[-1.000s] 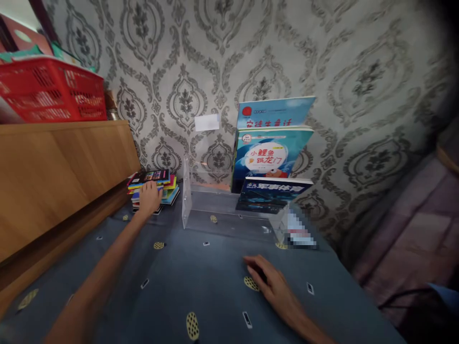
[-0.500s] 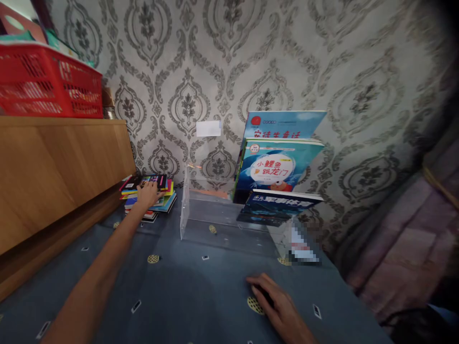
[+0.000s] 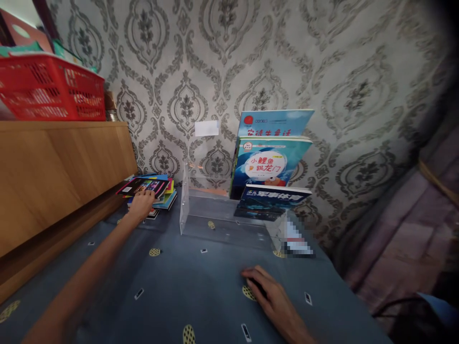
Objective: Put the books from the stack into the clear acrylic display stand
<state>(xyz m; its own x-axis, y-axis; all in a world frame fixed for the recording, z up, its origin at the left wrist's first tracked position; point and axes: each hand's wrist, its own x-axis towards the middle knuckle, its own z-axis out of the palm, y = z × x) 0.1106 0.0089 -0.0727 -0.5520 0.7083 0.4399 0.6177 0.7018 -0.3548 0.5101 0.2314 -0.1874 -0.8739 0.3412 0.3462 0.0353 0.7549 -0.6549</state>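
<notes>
Black-covered book (image 3: 143, 185), topmost on a low stack of books (image 3: 158, 200), lies tilted with its near edge raised, well to the left of the clear acrylic stand (image 3: 201, 210) that serves as the landmark on the blue patterned bedspread (image 3: 201, 286). Your left hand (image 3: 141, 204) has its grip on the book's near edge, fingers curled up against the cover; how the thumb sits beneath it cannot be made out. The book's long axis runs left to right, roughly parallel to the stand's front, and it sits just beyond your left hand, away from you, so that hand is by far the nearer. Your right hand (image 3: 267, 294) rests flat and empty on the bedspread in front of the stand, toward its right end, fingers spread and holding nothing. At the right end of the stand three books stand in tiers: a dark one (image 3: 272, 200) in front, a blue picture book (image 3: 270, 160) behind it, a taller one (image 3: 276, 123) rearmost against the patterned wallpaper (image 3: 322, 71). Left of the stand, past the stack, a wooden panel (image 3: 53, 172) carries a red basket (image 3: 50, 88).
</notes>
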